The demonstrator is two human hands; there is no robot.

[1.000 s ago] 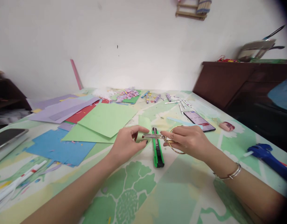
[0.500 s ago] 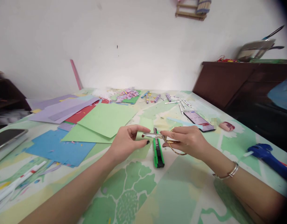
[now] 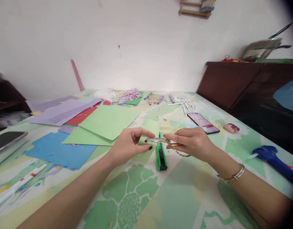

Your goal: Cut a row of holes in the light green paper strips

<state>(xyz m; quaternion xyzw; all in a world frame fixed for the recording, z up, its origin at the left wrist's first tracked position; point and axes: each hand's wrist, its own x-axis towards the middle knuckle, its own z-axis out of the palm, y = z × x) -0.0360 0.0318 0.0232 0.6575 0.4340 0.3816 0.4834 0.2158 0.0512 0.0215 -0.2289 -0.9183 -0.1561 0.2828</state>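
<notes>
My right hand [image 3: 193, 143] is closed on gold-handled scissors [image 3: 158, 140], with fingers at the ring handles and the blades pointing left. My left hand [image 3: 129, 144] faces it, thumb and forefinger curved apart around the blade tip. A dark-nailed fingertip of that hand shows right beside the tip; whether they touch I cannot tell. Pale green paper [image 3: 152, 125] shows behind and below the fingers. Under the scissors lies a green and black box cutter [image 3: 162, 157], partly covered by the blades.
Left lie light green sheets [image 3: 110, 121], blue paper [image 3: 60, 149] and purple sheets [image 3: 58, 111]. Paper scraps [image 3: 129, 96] and crayons [image 3: 160, 99] are at the back. A phone [image 3: 203, 122], a pink case [image 3: 231, 128] and a blue glue gun [image 3: 275, 162] lie right. Another phone [image 3: 8, 140] is left.
Both hands stay almost in the same place. The scissor blades look slightly closer together, and the view has shifted a little.
</notes>
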